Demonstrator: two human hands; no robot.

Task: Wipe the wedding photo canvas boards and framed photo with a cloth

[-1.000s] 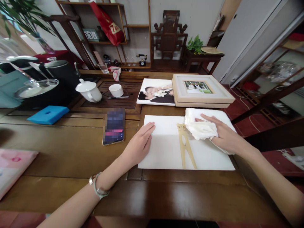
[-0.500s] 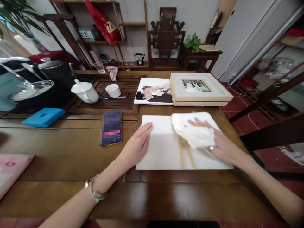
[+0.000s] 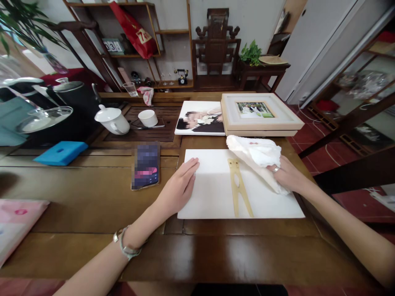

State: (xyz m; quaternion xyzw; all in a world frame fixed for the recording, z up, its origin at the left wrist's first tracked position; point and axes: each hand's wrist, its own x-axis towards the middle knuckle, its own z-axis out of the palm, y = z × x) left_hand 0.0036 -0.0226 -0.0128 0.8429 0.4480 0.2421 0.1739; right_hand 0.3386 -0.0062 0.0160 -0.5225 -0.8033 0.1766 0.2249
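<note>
I read this as a wiping pass over the white board (image 3: 212,193), which lies flat on the table (image 3: 92,193) near its right edge. The left hand (image 3: 179,187) lies flat on the board's left edge, fingers together and stretched out, pinning it down and gripping nothing. The right hand (image 3: 285,174) is closed round a bunched white cloth (image 3: 256,154). The cloth sits at the board's far right corner and spills past the far edge towards the frame (image 3: 261,115) just behind. I cannot tell whether the cloth presses on the board there or rides a little above it.

A forked wooden piece (image 3: 238,187) lies on the board right of its middle, prongs towards the near edge, just beside the cloth's lower fold. The phone (image 3: 145,165) lies on the table just left of the board.

By my judgement, another stroke calls for the left palm to hold the board firm. The cloth would need to go round the wooden piece or over it lightly, so that it does not slide.
</note>
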